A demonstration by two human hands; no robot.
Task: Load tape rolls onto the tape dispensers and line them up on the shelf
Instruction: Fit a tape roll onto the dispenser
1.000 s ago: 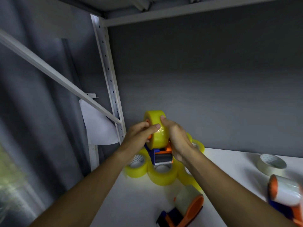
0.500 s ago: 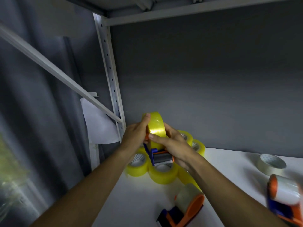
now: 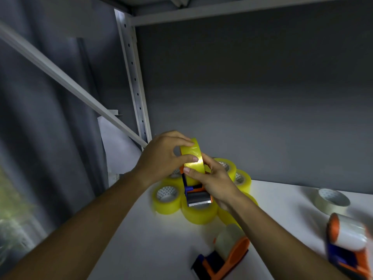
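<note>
A yellow tape roll (image 3: 192, 158) sits on the hub of an orange-and-blue tape dispenser (image 3: 196, 196), held up above the white shelf (image 3: 153, 245). My left hand (image 3: 163, 156) grips the roll from the left, thumb and fingers on its outer face. My right hand (image 3: 214, 180) holds the dispenser from the right, thumb pressed on the roll's lower face. The dispenser's metal blade end points toward me. Several loose yellow rolls (image 3: 167, 199) lie clustered beneath my hands.
Two loaded dispensers with clear tape lie on the shelf: one near the front (image 3: 224, 253), one at the right edge (image 3: 347, 245). A loose whitish roll (image 3: 332, 201) sits back right. A shelf upright (image 3: 134, 81) and a diagonal brace (image 3: 66, 83) stand left.
My left hand has shifted further over the roll's top and outer face. The roll and dispenser have turned slightly. My right thumb stays on the roll's face.
</note>
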